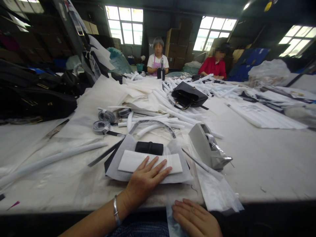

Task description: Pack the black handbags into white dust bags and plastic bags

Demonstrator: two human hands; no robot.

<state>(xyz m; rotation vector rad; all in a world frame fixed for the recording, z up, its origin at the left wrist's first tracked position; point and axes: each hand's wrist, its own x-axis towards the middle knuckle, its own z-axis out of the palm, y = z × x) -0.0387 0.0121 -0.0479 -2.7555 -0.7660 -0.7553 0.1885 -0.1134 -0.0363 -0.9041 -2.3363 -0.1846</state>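
Note:
My left hand (144,179), fingers spread, lies flat on a white foam pad (128,161). The pad rests on white wrapping paper (111,172) over a black handbag (107,164), mostly covered by it. A dark roll with a band around it (149,148) sits just behind the pad, and the bag's plastic-wrapped handle (153,122) arches beyond. At the table's front edge, my right hand (196,217) has its fingers closed over a clear plastic sleeve (172,223); its thumb is hidden.
A grey tape dispenser (204,148) stands to the right, beside a plastic bag (217,187). Behind are white foam tubes (172,113), paper sheets (98,98), wrapped strap coils (101,126) and an open black handbag (189,95). Two people (158,62) work across the table.

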